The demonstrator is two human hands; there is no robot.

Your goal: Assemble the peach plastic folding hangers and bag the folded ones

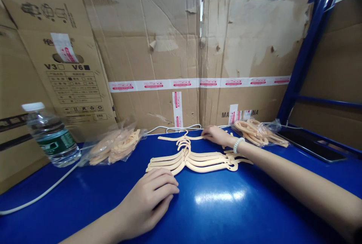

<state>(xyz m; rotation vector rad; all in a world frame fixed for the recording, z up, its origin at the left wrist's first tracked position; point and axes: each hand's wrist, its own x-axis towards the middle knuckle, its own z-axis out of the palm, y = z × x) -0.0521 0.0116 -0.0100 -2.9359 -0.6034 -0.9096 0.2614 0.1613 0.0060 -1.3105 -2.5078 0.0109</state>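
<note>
Several pale peach clothes hangers [209, 163] lie in an overlapping stack on the blue table, hooks towards the back. Beyond the stack, one separate clothes hanger [169, 138] lies with its hook up. My right hand [217, 135], wearing a beaded bracelet [237, 145], reaches over and grips the right arm of that separate hanger, with its fingertips partly hidden. My left hand [154, 197] rests at the front left of the stack, fingers loosely bent and apart. It covers part of the nearest hanger's left arm and appears to hold nothing.
Bagged hangers lie at the left [118, 148] and right [254, 131]. A water bottle [53, 138] stands far left beside a white cable [42, 195]. A dark phone [311, 146] lies at the right. Cardboard sheets [152, 55] wall the back, with a blue metal post [308, 51] at the right.
</note>
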